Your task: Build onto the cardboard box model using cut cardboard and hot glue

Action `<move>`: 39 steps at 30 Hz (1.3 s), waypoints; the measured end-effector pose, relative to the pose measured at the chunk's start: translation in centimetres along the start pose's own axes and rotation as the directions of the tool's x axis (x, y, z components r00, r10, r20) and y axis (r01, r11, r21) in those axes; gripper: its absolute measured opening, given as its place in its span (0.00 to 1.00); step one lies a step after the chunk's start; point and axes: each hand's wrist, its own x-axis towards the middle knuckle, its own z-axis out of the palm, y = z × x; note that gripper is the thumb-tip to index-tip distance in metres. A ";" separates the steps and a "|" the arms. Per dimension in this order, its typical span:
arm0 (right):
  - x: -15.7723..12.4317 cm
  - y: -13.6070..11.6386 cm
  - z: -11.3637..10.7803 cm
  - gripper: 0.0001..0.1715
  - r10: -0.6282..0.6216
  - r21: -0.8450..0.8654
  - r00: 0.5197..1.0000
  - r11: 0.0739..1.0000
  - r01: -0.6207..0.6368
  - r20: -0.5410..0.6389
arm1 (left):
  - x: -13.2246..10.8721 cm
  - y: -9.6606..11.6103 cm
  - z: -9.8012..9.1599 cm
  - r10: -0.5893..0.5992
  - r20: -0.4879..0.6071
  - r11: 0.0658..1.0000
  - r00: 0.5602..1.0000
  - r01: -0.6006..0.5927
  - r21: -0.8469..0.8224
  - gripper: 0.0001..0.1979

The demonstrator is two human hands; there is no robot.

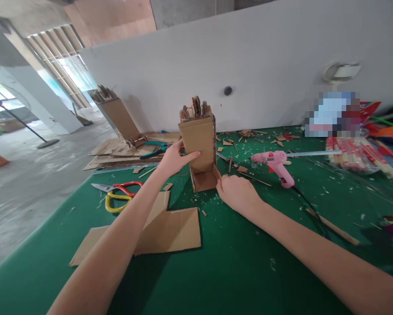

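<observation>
A cardboard model (199, 142) stands upright on the green table, with round layered cardboard pieces at its top and an open box-like base (205, 180). My left hand (177, 161) grips the model's left side, its thumb across the front panel and its fingers partly hidden behind. Down at the base's right wall, my right hand (237, 190) pinches the low cardboard edge between thumb and curled fingers. A cut cardboard sheet (173, 229) lies flat under my left forearm. Scissors (121, 192) with red and yellow handles rest to the left.
A pink glue gun (275, 164) with its glue stick lies at the right, its black cord trailing forward. Teal-handled pliers (155, 148) rest by stacked cardboard (107, 153). Another cardboard piece (119, 118) stands behind. Scraps and a wooden stick (334, 227) litter the green table (236, 271).
</observation>
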 end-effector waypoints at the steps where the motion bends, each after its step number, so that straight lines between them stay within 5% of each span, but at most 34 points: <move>1: 0.0 0.0 0.0 0.26 0.001 0.002 1.000 1.000 -0.001 0.001 | 0.0 0.0 0.0 0.001 -0.002 1.000 1.000 -0.001 0.000 0.26; 39: 0.3 0.1 0.0 0.25 0.024 0.056 0.999 0.998 -0.025 0.034 | -0.2 0.4 0.3 -0.008 -0.038 0.999 0.999 0.010 0.042 0.24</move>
